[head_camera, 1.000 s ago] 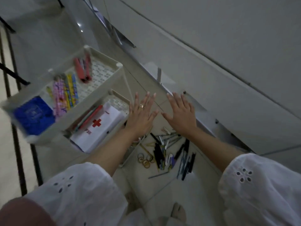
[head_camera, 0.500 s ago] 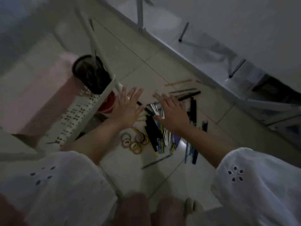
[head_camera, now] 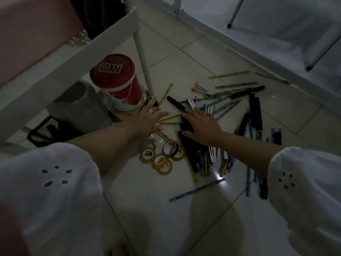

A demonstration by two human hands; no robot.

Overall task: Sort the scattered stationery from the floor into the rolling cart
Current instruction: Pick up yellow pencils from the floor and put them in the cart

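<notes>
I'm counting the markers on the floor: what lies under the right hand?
A black marker pokes out beyond the right hand, and dark pens emerge near its wrist. What lies directly beneath the palm is covered, so no full count is possible.

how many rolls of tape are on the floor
6, clustered on the floor by the left hand: two rolls on the left, a dark roll overlapping a yellow roll on the right, two yellow rolls nearest the camera. Overlap may hide more.
</notes>
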